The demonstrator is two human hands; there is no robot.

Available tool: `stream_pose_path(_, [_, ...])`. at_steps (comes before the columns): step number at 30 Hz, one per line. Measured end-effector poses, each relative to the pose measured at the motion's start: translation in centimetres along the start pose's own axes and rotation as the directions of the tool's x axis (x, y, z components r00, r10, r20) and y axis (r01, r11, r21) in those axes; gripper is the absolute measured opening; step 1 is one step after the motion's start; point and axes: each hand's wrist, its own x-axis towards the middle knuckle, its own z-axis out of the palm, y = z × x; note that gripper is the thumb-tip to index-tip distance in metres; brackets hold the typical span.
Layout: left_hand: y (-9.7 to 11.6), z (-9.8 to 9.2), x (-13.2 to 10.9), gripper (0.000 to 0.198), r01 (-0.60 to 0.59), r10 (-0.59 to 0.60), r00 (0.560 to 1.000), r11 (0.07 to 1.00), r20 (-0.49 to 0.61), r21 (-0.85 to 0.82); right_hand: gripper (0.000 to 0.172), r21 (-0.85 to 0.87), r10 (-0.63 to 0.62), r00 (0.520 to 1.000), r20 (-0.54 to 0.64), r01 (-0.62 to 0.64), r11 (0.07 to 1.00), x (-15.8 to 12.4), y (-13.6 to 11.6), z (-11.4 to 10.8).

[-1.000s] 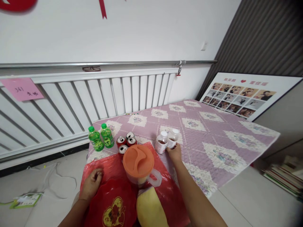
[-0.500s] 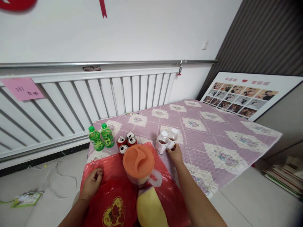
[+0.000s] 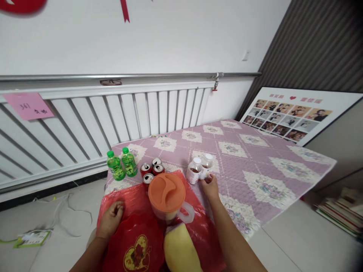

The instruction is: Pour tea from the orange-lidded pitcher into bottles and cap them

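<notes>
My left hand (image 3: 110, 220) is curled on the upper edge of a red plastic bag (image 3: 136, 245) with a gold heart print. My right hand (image 3: 210, 186) rests on the purple quilted tablecloth (image 3: 255, 166), fingers loosely apart, fingertips just short of two small clear bottles with white caps (image 3: 194, 170) (image 3: 207, 163). Nothing is in that hand. A clear pitcher with an orange lid (image 3: 166, 193) stands on the bag between my arms. A pale yellow object (image 3: 180, 249) lies in front of it.
Two green bottles (image 3: 115, 166) and three red cans (image 3: 151, 170) stand at the table's left end. A white radiator (image 3: 85, 117) runs behind. A photo board (image 3: 289, 113) leans at the right, books (image 3: 340, 211) lie on the floor.
My right hand has drawn back slightly from the right clear bottle. The left hand and everything else stay put.
</notes>
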Motion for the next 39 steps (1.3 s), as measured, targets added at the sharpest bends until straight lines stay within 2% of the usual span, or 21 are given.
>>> stream_pose_path(4, [0.1,0.0,0.0,0.029,0.013,-0.013,1.000,1.000,0.013,0.018,0.053,-0.055,-0.030,0.996,-0.085,0.025,0.998,-2.0,-1.3,-0.4])
stream_pose_path(8, [0.3,-0.1,0.0,0.031,0.013,-0.013,1.000,1.000,0.001,0.021,0.047,-0.102,-0.186,0.976,-0.109,0.176,0.979,-2.0,-4.8,-1.1])
stream_pose_path(12, [0.6,-0.3,0.0,0.029,0.008,-0.008,1.000,1.000,0.000,0.029,0.042,-0.139,-0.376,0.926,0.019,0.375,0.917,0.3,-9.2,-1.4])
stream_pose_path(16, [0.9,-0.4,-0.1,0.027,-0.006,0.006,0.999,1.000,0.032,0.008,0.045,-0.190,-0.464,0.869,0.175,0.492,0.850,2.5,-11.6,-0.8])
stream_pose_path(19, [1.0,-0.4,-0.1,0.026,-0.002,0.002,0.999,1.000,0.037,0.014,0.044,-0.230,-0.466,0.850,0.246,0.518,0.824,3.3,-11.7,-0.3])
stream_pose_path(22, [0.8,-0.3,0.0,0.027,-0.006,0.005,1.000,0.999,0.023,0.034,0.041,-0.259,-0.455,0.852,0.259,0.516,0.817,3.4,-11.3,-0.1])
stream_pose_path(28, [0.3,-0.3,0.0,0.030,0.008,-0.011,0.998,0.999,0.062,0.053,0.040,-0.284,-0.455,0.865,0.214,0.500,0.818,3.2,-10.7,0.2])
stream_pose_path(39, [0.5,-0.3,0.0,0.030,0.012,-0.016,0.998,0.997,0.063,0.070,0.040,-0.233,-0.454,0.884,0.117,0.468,0.852,2.8,-10.5,1.4])
